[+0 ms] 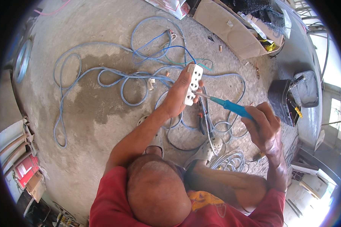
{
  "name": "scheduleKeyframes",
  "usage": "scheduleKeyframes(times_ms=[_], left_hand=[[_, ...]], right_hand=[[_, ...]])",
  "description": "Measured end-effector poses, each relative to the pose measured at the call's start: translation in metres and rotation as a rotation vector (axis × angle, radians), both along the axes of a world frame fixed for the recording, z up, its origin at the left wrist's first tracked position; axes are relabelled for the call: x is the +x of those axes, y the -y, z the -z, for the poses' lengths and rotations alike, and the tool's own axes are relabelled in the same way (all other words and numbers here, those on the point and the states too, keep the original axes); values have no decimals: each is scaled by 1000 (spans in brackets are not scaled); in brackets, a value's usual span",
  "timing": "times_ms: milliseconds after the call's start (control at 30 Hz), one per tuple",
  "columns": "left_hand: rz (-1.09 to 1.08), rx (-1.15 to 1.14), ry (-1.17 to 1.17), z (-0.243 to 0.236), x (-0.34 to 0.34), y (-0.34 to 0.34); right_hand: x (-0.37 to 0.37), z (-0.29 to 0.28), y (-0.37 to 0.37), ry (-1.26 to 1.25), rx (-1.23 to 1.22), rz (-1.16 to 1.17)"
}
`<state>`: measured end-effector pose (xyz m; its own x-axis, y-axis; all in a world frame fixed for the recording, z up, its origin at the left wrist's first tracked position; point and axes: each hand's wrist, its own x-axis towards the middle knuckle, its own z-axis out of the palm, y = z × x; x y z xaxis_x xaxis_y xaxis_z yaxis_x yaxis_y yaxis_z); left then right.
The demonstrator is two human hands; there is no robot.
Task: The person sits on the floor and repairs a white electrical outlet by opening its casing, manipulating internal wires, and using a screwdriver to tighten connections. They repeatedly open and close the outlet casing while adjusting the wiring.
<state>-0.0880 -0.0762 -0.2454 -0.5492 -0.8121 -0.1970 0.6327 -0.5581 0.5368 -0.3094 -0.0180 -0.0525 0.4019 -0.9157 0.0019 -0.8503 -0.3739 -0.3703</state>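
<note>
My left hand (176, 94) is closed around a white multi-socket strip (194, 77), held upright above the floor with a blue wire at its top end and a white cable hanging below. My right hand (263, 126) grips the turquoise handle of a screwdriver (231, 106), whose metal shaft reaches left to the middle of the strip's face; exactly where the tip rests is too small to tell. Beneath the strip, pliers or a similar tool with orange-and-black handles (201, 121) lie among the cables, beside my white perforated shoe (212, 147).
Loops of grey-blue cable (132, 102) spread over the concrete floor (87, 151). A cardboard box (227, 30) lies at the top, a black tool box (280, 100) at the right. A coil (23, 60) and a red box (24, 172) are at the left edge.
</note>
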Motion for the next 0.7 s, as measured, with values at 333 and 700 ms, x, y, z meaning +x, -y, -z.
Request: scheduleKeyframes(times_ms=[333,700], left_hand=[[38,52,115,2,-3,-7],[8,233,27,4,-3,-3]], right_hand=[[-4,10,6,143,50,104],[-2,11,-3,130,349,246]])
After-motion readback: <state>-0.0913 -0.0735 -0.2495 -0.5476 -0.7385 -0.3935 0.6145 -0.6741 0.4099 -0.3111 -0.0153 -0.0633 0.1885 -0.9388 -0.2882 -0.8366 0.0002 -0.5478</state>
